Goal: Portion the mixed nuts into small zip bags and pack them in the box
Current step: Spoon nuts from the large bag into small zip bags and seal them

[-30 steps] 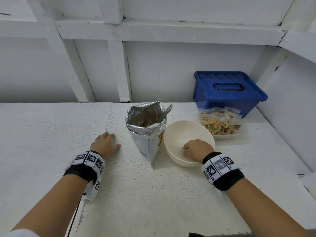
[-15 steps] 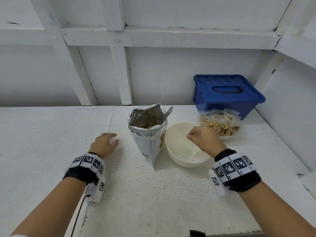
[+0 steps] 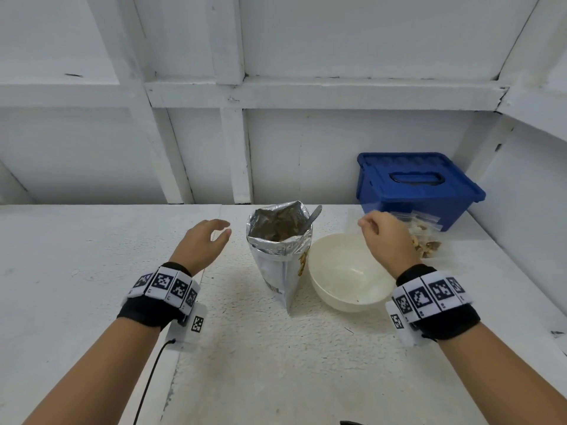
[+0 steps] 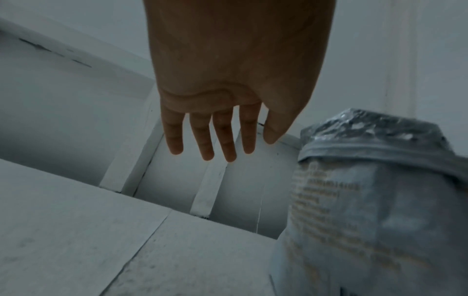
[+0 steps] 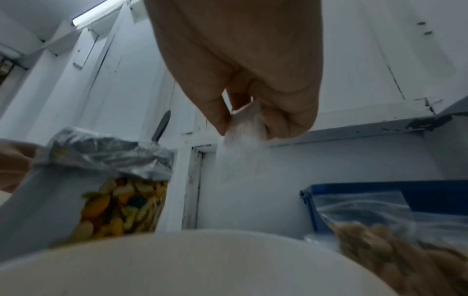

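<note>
Above the white surface [image 3: 276,363], the step in hand is judged to be the opening of an empty zip bag [image 5: 243,140] for filling. It would be done well if the bag were brought down beside the foil pouch [image 3: 280,256], its mouth spread by both hands, and the nuts transferred with the spoon [image 3: 313,215] whose handle sticks out of the pouch. A spill is likely if the thin film is let go slack.

A closed blue box [image 3: 417,185] is seen at the back right, against the wall. The foil pouch of mixed nuts stands upright and open at centre, with a cream bowl [image 3: 334,289] just beside it on the right; only a few crumbs are seen in the bowl. Filled zip bags [image 3: 426,240] lie in front of the box.

The right hand [image 3: 386,237] is raised over the bowl, its grip pinched on the top edge of the clear, empty bag. The left hand [image 3: 202,243] hovers near the pouch, its grip wide, fingers [image 4: 205,140] straight, nothing held.
</note>
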The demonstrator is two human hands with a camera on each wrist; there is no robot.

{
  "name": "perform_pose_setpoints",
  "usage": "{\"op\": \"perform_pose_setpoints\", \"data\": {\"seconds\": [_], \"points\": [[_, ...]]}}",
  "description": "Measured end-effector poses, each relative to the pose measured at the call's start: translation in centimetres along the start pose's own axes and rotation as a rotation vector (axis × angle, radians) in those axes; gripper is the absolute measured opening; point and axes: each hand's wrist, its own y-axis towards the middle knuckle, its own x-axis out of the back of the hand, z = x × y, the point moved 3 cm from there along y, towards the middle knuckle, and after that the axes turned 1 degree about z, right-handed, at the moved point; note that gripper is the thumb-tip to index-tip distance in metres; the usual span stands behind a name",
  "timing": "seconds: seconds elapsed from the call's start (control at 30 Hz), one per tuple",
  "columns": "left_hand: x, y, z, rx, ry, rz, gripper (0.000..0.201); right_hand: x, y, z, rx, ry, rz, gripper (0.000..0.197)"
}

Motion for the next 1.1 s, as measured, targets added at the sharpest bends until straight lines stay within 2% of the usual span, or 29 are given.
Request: {"op": "perform_pose_setpoints", "data": {"seconds": [0.07,0.17,0.27,0.37,0.43,0.53,0.7,0.83,0.9,1.0,1.1], "points": [[0.9,-0.4,-1.6,-0.05,-0.053,-0.065,0.032,1.3,-0.2,1.6,0.109,0.096,-0.166,0.019],[2.3,-1.4,-5.2,-0.155,-0.161,-0.168,0.028,2.9,-1.1,5.3,0.363,0.257,-0.364,0.013],[2.7,-2.7,-9.2,-0.229,-0.287,-0.16,0.033,2.4,-2.1,8.6,0.538,0.319,-0.382,0.016],[2.2,-3.7,-12.0,-0.246,-0.478,-0.032,0.043,0.9,-3.1,10.5,0.618,0.333,-0.389,0.015],[1.7,-4.0,-12.6,-0.234,-0.616,0.011,0.052,0.0,-3.6,11.1,0.633,0.365,-0.372,0.017],[1.3,-4.1,-12.2,-0.211,-0.714,-0.037,0.07,-0.6,-4.0,11.3,0.636,0.426,-0.334,0.018],[1.5,-4.4,-11.6,-0.294,-0.619,-0.084,0.076,-0.6,-4.1,11.0,0.623,0.521,-0.223,0.02],[1.5,-4.5,-11.1,-0.326,-0.581,-0.107,0.067,-0.5,-4.1,10.6,0.629,0.54,-0.128,0.021],[1.8,-4.4,-10.6,-0.35,-0.518,-0.146,0.068,-0.3,-3.9,10.1,0.572,0.561,-0.079,0.023],[2.3,-4.4,-10.3,-0.412,-0.363,-0.166,0.075,0.5,-3.4,9.3,0.397,0.656,-0.046,0.023],[2.4,-4.5,-10.5,-0.491,-0.227,-0.097,0.075,1.1,-3.2,9.9,0.37,0.674,0.109,0.01]]}}
